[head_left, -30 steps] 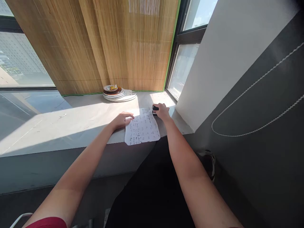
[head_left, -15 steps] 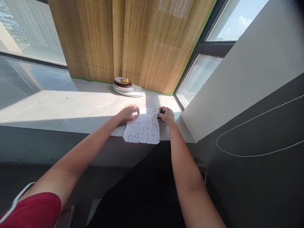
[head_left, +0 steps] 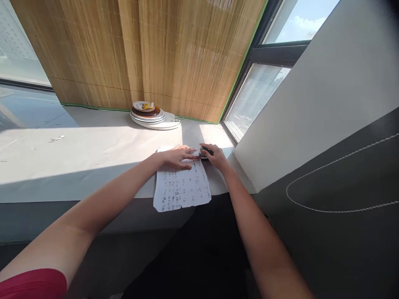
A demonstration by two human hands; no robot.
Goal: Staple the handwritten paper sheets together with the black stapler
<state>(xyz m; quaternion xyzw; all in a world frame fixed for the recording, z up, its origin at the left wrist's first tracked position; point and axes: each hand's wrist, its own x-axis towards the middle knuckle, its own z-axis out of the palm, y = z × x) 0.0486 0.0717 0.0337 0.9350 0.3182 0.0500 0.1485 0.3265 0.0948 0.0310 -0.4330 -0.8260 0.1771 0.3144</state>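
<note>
Printed white paper sheets (head_left: 182, 187) lie on the grey sill (head_left: 77, 162), overhanging its edge; left hand (head_left: 176, 158) flat on top, right hand (head_left: 215, 155) gripping a small black stapler (head_left: 204, 152) at their corner, apparently mid-staple; next calls for firm downward pressure

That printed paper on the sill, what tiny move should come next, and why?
Probably press down with the right hand: it grips a small black stapler at the top right corner of the printed paper, which the left hand pins flat on the sill.
</note>
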